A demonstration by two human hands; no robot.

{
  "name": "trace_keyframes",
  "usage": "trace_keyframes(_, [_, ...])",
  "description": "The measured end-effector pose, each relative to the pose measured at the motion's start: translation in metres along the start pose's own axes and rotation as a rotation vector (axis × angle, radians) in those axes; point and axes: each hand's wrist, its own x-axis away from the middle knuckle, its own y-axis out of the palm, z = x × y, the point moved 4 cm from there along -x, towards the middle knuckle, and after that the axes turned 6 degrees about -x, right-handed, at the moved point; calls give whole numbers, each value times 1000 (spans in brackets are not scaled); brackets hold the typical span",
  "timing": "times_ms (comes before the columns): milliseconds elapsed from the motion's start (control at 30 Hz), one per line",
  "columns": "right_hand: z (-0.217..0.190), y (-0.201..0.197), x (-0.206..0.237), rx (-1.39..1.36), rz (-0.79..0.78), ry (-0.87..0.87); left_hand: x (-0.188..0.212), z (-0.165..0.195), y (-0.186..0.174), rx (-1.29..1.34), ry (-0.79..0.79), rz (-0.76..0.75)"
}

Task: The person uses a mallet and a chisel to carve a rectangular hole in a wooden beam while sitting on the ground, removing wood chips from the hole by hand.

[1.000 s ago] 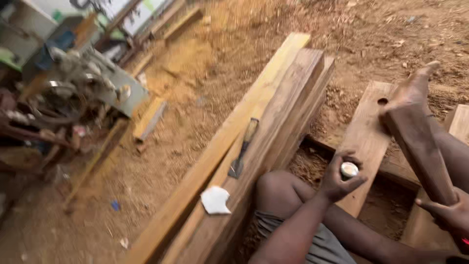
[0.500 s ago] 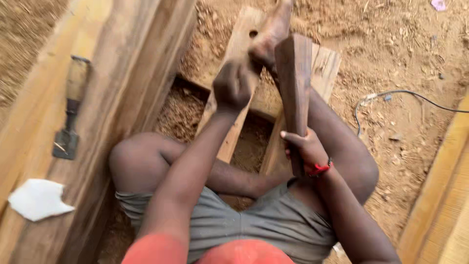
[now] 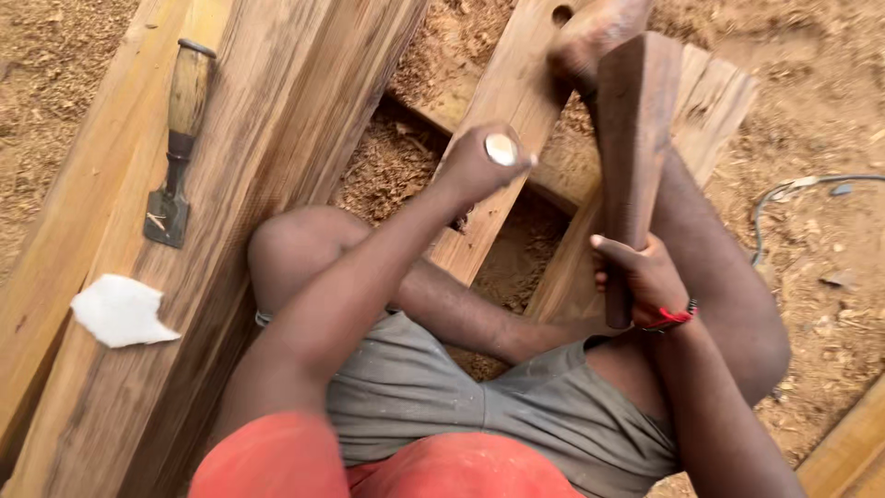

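My left hand (image 3: 479, 166) is closed in a fist around a tool with a round pale end cap (image 3: 501, 148); its lower part is hidden. It hovers over a light plank (image 3: 502, 101) that lies across sawdust. My right hand (image 3: 645, 277) grips the thin end of a dark wooden mallet (image 3: 634, 129), held upright beside my right leg. My bare foot (image 3: 590, 41) rests on the plank near a round hole (image 3: 562, 14).
A wooden-handled chisel (image 3: 178, 138) lies on the long stacked planks (image 3: 277, 138) to the left, with a white scrap (image 3: 120, 312) below it. A grey cable (image 3: 802, 189) runs over the sawdust-covered ground at right. Another plank edge (image 3: 853, 452) sits bottom right.
The view has swung down from the yard onto my lap. My right hand has brought the mallet upright, and my left fist stays over the plank.
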Motion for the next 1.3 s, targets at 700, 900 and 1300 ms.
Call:
trace_keyframes(700, [2, -1, -31, 119, 69, 61, 30, 15, -60, 229, 287, -159])
trace_keyframes(900, [8, -4, -45, 248, 88, 36, 31, 1, -64, 282, 307, -74])
trace_keyframes(1300, [93, -45, -58, 488, 223, 211, 53, -2, -37, 344, 285, -32])
